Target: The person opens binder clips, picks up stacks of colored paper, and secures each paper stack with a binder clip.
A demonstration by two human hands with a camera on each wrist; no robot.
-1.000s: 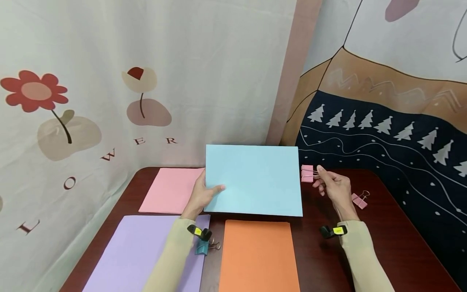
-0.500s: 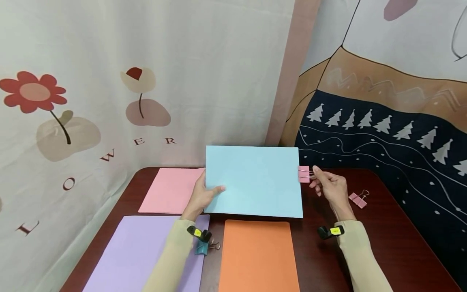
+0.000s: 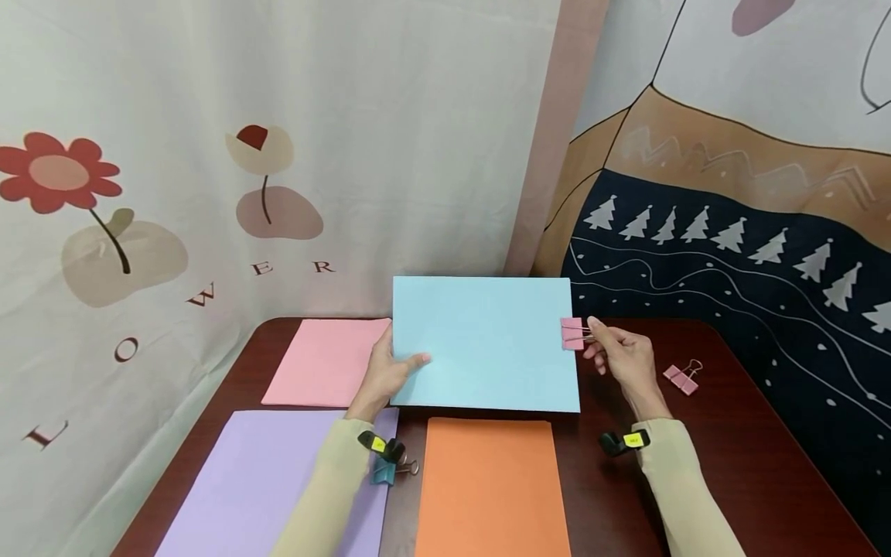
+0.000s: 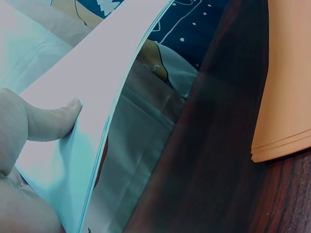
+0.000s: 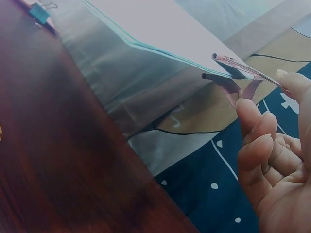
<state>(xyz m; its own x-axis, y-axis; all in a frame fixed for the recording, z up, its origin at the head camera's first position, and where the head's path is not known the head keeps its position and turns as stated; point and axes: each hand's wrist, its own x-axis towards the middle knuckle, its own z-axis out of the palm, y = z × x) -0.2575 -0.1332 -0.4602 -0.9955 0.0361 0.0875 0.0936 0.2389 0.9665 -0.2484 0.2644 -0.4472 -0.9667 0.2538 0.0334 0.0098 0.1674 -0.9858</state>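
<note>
My left hand (image 3: 383, 371) grips the left edge of a light blue paper stack (image 3: 487, 333), its thumb lying across the front. The stack is raised and tilted above the table. In the left wrist view the thumb presses on the sheets (image 4: 87, 92), whose edges show as thin layers. My right hand (image 3: 626, 360) pinches the wire handles of a pink binder clip (image 3: 571, 333) at the stack's right edge. In the right wrist view this binder clip (image 5: 233, 73) is spread, with the paper's edge between its jaws.
A second pink binder clip (image 3: 682, 377) lies on the dark table (image 3: 752, 464) at right. Pink paper (image 3: 320, 363) lies back left, purple paper (image 3: 278, 480) front left with a teal binder clip (image 3: 384, 471) at its edge, orange paper (image 3: 494, 487) at front. A printed curtain (image 3: 418, 155) hangs behind.
My right hand has moved left with the pink binder clip, from beside the light blue stack to over its right edge. My left hand and the stack have stayed nearly still.
</note>
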